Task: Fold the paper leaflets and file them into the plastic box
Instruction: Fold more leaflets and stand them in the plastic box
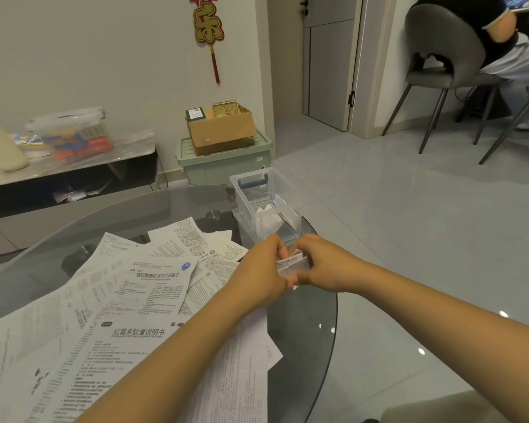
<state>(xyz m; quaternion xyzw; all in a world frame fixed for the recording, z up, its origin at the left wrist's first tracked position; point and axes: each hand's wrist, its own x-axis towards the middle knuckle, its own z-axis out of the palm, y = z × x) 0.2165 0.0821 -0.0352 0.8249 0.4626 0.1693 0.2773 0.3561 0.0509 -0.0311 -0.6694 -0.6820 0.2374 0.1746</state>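
Observation:
Both hands meet just in front of the clear plastic box (258,190) at the far right of the round glass table (306,337). Between them is a small folded paper leaflet (293,265). My left hand (261,270) pinches its left edge with curled fingers, and my right hand (322,264) grips its right side. Folded white papers (271,222) lie inside the box. Several unfolded printed leaflets (129,300) are spread in a loose heap over the left and middle of the table.
Behind the table stand a low side table (74,169) with a lidded clear container, and a green storage bin (223,166) topped by a cardboard box. A person sits on a grey chair (440,56) at the far right. Tiled floor lies to the right.

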